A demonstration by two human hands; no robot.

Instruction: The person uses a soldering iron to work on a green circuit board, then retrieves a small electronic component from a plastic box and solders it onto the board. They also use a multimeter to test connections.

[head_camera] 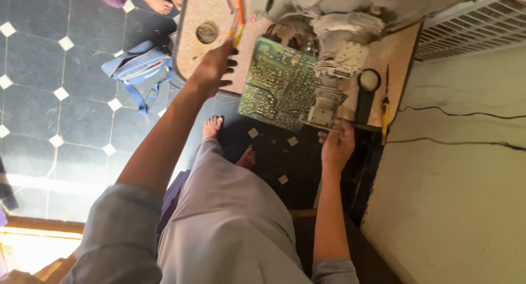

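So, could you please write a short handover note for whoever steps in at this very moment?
Left hand: reaching over the speckled pink worktop, fingers at a slim yellow and orange hand tool; grip unclear.
Right hand: at the near edge of the green printed circuit board, touching the grey component block on it.
Board lies solder side up, wired to the grey tube neck.
Black magnifier and yellow-handled tool lie to the right, untouched.
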